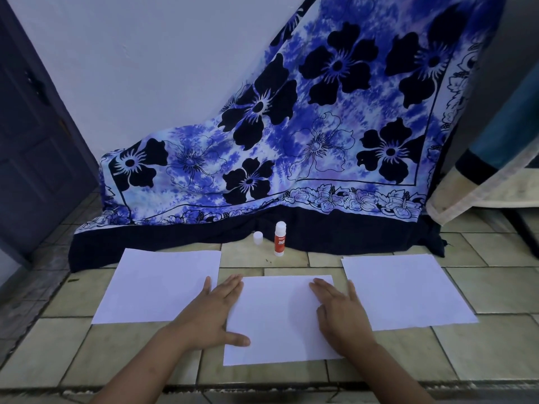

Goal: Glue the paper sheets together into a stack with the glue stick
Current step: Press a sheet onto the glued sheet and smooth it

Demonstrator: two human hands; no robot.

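Nearest the front edge of the tiled floor (291, 374), both hands lie flat, palms down and fingers spread, on the middle white rectangular paper sheet (278, 319); neither hand grasps anything, so each grip is released and only presses. The left hand (214, 312) covers the sheet's left edge, with the thumb on the paper; the right hand (339, 312) covers its right side. The sheet's long axis runs left to right. Whether it is one sheet or several already joined cannot be told. Just beside it to the left, partly under the left hand, lies a second white paper sheet (157, 287); to the right, apart from the middle sheet, lies a third white paper supply (405, 290), whose doubled far-left corner suggests more than one sheet. Farther out, beyond the middle sheet's far edge and slightly left of its centre line, the red-and-white cylindrical glue stick (280, 239) stands upright, uncapped. Its small white cap (258, 237) stands just beside it on the left. The stick appears roughly equally reachable by either hand; nothing stands between the hands and it. Behind it, a blue floral cloth (320, 126) drapes down to the floor and touches neither item as far as can be seen.
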